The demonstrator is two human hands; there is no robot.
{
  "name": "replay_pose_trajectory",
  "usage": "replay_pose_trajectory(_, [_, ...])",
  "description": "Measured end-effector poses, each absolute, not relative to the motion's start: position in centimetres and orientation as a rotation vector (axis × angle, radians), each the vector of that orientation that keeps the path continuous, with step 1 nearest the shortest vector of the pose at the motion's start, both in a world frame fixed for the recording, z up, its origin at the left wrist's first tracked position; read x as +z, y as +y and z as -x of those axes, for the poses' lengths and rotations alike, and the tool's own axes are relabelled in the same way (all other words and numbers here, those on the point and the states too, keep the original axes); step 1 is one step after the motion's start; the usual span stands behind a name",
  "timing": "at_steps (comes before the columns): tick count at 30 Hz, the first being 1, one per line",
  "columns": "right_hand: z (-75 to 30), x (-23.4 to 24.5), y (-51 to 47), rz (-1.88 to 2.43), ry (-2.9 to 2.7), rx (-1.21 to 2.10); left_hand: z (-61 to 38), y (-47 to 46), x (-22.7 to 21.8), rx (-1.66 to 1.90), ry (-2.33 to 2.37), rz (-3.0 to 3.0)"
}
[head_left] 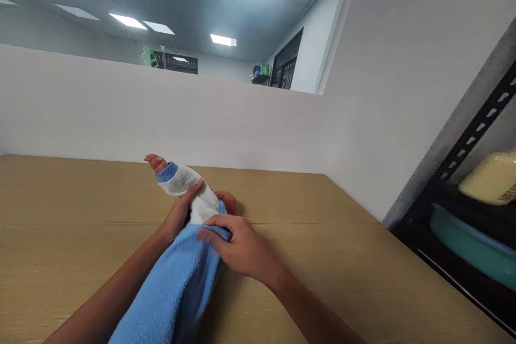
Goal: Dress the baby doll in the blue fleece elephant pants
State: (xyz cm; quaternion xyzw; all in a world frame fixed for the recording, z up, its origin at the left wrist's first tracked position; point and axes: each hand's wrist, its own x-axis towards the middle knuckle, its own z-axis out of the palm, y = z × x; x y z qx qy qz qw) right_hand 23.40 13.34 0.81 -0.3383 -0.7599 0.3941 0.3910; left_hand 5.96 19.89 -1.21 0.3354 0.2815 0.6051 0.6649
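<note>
A baby doll (227,201) lies on the wooden table with its head turned away from me, partly hidden. Its white fleece sleeve (201,205) ends in a blue cuff, and a small doll hand (155,162) sticks out at the far left. Blue fleece clothing (169,285) stretches from the doll down toward me. My left hand (181,215) is closed around the doll's sleeved arm from the left, its lower fingers hidden. My right hand (237,244) pinches the upper edge of the blue fleece between thumb and fingers.
The wooden table (72,226) meets a low white wall (161,113) at the back. At the right stands a black slotted shelf (419,226) bearing a teal basin (471,247) and a yellowish wrapped package (489,177). Ceiling lights show beyond the wall.
</note>
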Motion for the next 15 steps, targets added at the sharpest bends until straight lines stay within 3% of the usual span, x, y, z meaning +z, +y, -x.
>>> replay_pose_trajectory(9, [-22.2,-1.1,13.8,0.984,-1.775,0.955,-7.4,18.7,-1.3,1.280,0.559,-0.785])
replay_pose_trajectory(15, [-21.3,-1.5,13.2,1.087,-1.742,0.507,-7.2,18.9,-1.6,1.312,0.531,-0.756])
